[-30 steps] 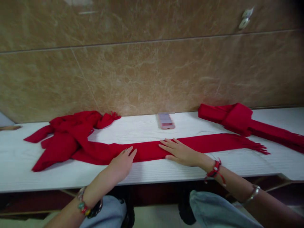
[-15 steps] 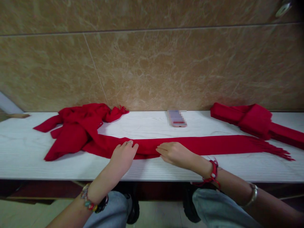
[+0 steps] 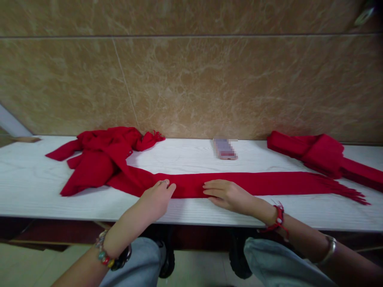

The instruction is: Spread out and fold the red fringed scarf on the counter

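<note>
A red scarf [image 3: 257, 183] lies in a long, flat band along the white table, its fringed end at the right. Toward the left it runs into a crumpled red heap of cloth [image 3: 98, 159]. My left hand [image 3: 157, 197] rests on the band near that heap, its fingers curled down onto the cloth, with a ring on one finger; the fingertips are partly hidden. Flat on the same band, a little farther right, lies my right hand [image 3: 229, 195], fingers stretched out and slightly apart. Between the two hands the cloth looks smooth.
A phone [image 3: 226, 149], partly blurred out, lies near the tiled wall [image 3: 191, 87]. Another red scarf [image 3: 323, 153], folded and knotted, sits at the back right. The white table [image 3: 191, 211] has its front edge just above my knees.
My right hand has shifted slightly right and its fingers have spread from a pinch. The front edge of the scarf between my hands, bunched before, now lies flatter. The view has moved slightly.
</note>
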A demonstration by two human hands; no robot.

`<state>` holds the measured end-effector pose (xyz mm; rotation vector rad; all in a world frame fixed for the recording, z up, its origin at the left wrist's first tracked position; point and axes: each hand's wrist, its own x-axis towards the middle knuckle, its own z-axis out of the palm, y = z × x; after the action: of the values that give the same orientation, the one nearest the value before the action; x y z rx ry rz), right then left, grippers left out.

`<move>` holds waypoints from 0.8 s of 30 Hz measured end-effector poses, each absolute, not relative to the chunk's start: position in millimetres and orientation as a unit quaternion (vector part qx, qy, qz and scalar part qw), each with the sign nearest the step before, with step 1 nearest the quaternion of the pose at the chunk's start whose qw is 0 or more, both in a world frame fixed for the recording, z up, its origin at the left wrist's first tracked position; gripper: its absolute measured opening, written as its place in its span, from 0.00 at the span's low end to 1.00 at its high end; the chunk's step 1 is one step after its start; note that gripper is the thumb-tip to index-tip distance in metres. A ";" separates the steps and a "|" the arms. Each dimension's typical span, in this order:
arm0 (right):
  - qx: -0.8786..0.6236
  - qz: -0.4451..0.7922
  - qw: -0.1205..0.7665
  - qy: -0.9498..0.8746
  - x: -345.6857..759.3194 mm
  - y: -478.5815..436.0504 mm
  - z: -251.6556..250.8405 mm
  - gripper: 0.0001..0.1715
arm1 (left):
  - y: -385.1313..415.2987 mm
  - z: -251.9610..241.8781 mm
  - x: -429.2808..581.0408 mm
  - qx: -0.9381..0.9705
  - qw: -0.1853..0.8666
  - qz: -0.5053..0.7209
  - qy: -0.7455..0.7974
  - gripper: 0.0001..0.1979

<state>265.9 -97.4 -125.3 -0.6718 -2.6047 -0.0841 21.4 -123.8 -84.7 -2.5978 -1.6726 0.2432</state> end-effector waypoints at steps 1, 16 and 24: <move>-0.261 -0.022 0.227 -0.938 263.6 -96.6 -122.2 0.16 | -122.5 -82.5 23.7 -0.841 0.014 0.072 -0.535 0.20; -0.398 -0.012 0.102 -0.911 274.1 -93.8 -136.0 0.34 | -107.1 -111.2 57.3 -0.843 -0.016 0.060 -0.534 0.27; -0.483 -0.061 0.079 -0.870 376.0 -97.1 -150.4 0.33 | -109.7 -102.2 71.2 -0.823 0.029 0.089 -0.560 0.26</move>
<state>376.0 -97.1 -150.4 -1.4466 -2.6022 -0.1826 71.2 -109.7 -102.2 -2.5391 -1.7265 0.2742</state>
